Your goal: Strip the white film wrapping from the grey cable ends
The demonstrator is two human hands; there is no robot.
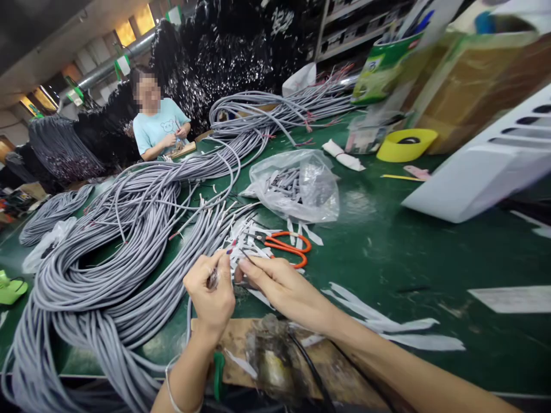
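Note:
My left hand is closed round the end of a cable. Red and blue wire tips poke out above its thumb, and a shiny clear scrap shows in the curled fingers. Close beside it, my right hand is closed in a pinch on a thin dark strand, its kind too small to make out. Just beyond both hands lie orange-handled scissors among white strips. Grey cables lie in a large looped bundle to the left, some with stripped ends near my hands.
A clear bag holds short grey pieces. Below my hands, a wooden board carries a grimy device with black cords. A white slotted case, yellow tape roll and cardboard box stand right. Across the table sits a person.

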